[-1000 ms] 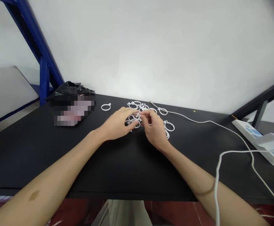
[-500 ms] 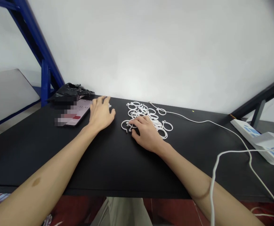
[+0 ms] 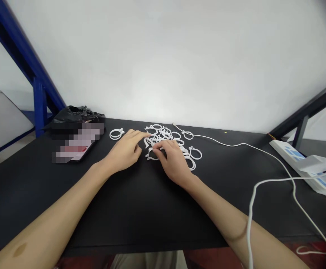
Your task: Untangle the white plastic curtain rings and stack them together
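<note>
White plastic curtain rings with small eyelets lie in a loose pile [image 3: 176, 135] on the black table. At the pile's near left edge, my right hand [image 3: 172, 158] has thumb and index finger pinched on a white curtain ring [image 3: 151, 157], partly hidden by the fingers. My left hand [image 3: 125, 151] is just left of the pile, index finger stretched to the nearest rings and thumb apart, holding nothing that I can see. Beyond its knuckles, on the far left, lies a small overlapping set of rings [image 3: 115, 135] apart from the pile.
A phone [image 3: 91, 144], partly blurred out, lies left beside a crumpled black plastic bag [image 3: 74, 113]. A white cable [image 3: 221, 140] runs from behind the pile across the right side. A white-and-blue box [image 3: 294, 157] stands at the right edge of the black table [image 3: 140, 216].
My left hand has moved right, from the separate rings to the pile, uncovering them. My right hand's fingers have closed on a ring at the pile's edge. The view has shifted slightly.
</note>
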`<state>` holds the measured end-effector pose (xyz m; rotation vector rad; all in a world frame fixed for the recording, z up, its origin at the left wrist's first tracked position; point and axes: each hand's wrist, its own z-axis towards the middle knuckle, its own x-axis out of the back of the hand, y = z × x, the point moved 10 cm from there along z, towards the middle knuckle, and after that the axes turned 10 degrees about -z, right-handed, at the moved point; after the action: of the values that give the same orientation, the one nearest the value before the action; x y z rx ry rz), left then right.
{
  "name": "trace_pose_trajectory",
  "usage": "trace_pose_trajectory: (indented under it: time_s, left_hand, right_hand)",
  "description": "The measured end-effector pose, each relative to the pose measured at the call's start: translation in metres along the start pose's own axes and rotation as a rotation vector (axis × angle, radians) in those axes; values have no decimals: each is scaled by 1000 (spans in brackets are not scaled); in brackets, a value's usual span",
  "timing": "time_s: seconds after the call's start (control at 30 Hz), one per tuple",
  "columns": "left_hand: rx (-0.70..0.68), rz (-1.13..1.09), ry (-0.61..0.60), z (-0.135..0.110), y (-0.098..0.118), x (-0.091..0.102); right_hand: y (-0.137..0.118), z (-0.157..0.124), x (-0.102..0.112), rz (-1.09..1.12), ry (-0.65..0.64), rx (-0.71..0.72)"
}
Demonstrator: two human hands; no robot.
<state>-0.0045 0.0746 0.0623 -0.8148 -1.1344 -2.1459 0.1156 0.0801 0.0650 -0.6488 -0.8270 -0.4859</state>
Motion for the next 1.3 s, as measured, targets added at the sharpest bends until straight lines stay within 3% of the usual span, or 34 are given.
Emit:
trace_pose_trajectory:
  time_s: [0.1, 0.2, 0.33, 0.43, 0.63, 0.77, 1.2, 1.3]
  left_hand:
    - [28, -61, 9, -2, 9, -1]
    - [57, -99, -1, -3, 13, -6]
    - [104, -113, 21, 0, 6, -8]
    - [100, -121, 29, 2, 6, -6]
    - [51, -112, 45, -1, 16, 2]
    - [44, -115, 59, -1, 19, 5]
    - [60, -171, 12, 1, 16, -3]
    - [98, -95, 97, 1, 8, 7]
  right_hand:
    - [14, -1, 5, 141, 43, -150]
    - [16, -2, 5, 204, 38, -201]
    - [12, -2, 0, 211, -8, -181]
    - [12, -2, 6, 213, 48, -165]
    - [-8, -2, 20, 125, 136, 59]
    - [-10, -3, 24, 87, 184, 111]
    - [5, 3, 27, 168, 177, 37]
    - [13, 2, 18, 153, 143, -43]
